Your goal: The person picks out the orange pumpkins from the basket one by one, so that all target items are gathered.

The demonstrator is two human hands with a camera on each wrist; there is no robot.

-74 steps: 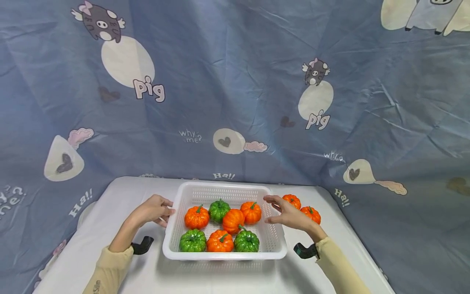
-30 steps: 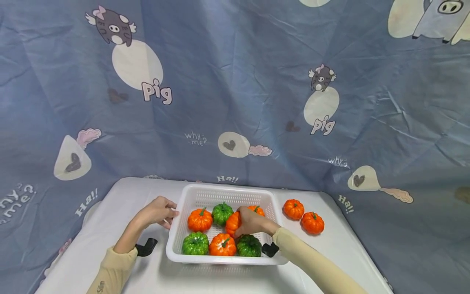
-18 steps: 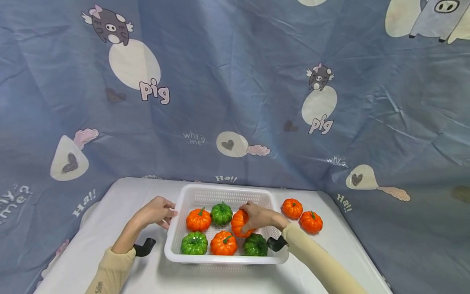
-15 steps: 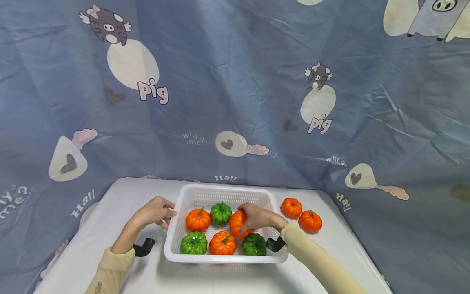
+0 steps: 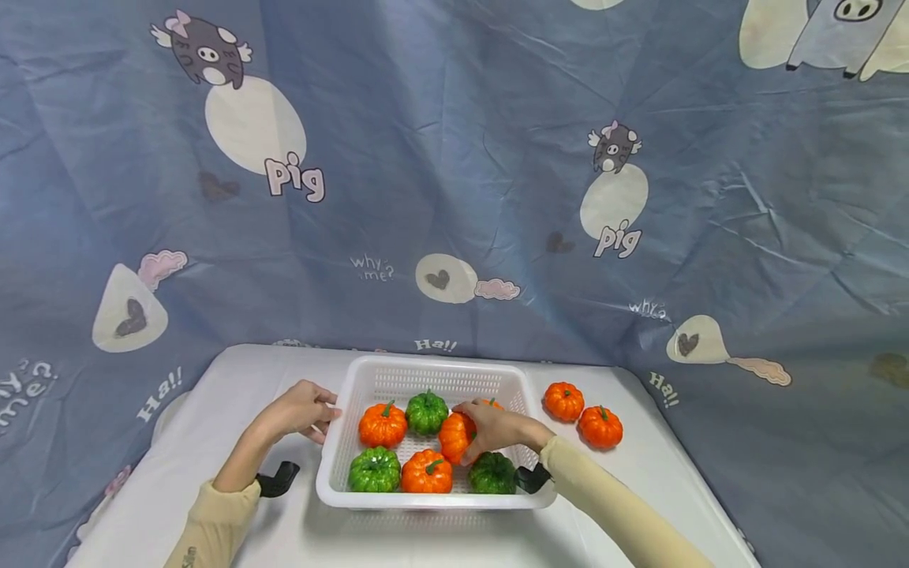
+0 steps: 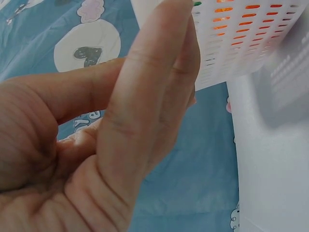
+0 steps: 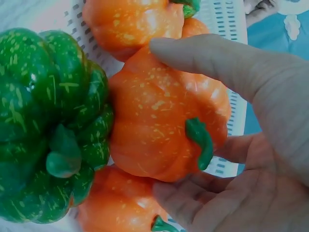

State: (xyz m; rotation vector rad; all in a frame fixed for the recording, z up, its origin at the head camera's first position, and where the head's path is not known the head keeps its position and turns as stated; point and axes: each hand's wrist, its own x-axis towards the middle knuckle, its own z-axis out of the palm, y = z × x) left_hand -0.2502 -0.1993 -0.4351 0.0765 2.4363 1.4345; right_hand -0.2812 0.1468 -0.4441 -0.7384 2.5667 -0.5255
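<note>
A white perforated plastic basket (image 5: 426, 500) holds several small orange and green pumpkins. My right hand (image 5: 501, 428) reaches in from the right and grips an orange pumpkin (image 5: 452, 438) near the middle, thumb on one side and fingers on the other. In the right wrist view that pumpkin's green stem (image 7: 200, 143) points toward the palm, and a green pumpkin (image 7: 48, 125) sits right beside it. Another orange pumpkin (image 5: 493, 403) is mostly hidden behind this hand. My left hand (image 5: 301, 407) has its loosely bent fingers at the basket's left rim.
Two orange pumpkins (image 5: 600, 427) lie on the white table (image 5: 270, 536), right of the basket. A blue cloth (image 5: 454, 173) printed with pigs hangs behind and around the table. Inside the basket, a green pumpkin (image 5: 375, 470) and an orange one (image 5: 427, 472) sit at the front.
My right hand has come from the basket's right side and taken hold of the middle orange pumpkin, shifting it right, then slightly left. The front-right green pumpkin sits farther right. My left hand stays put.
</note>
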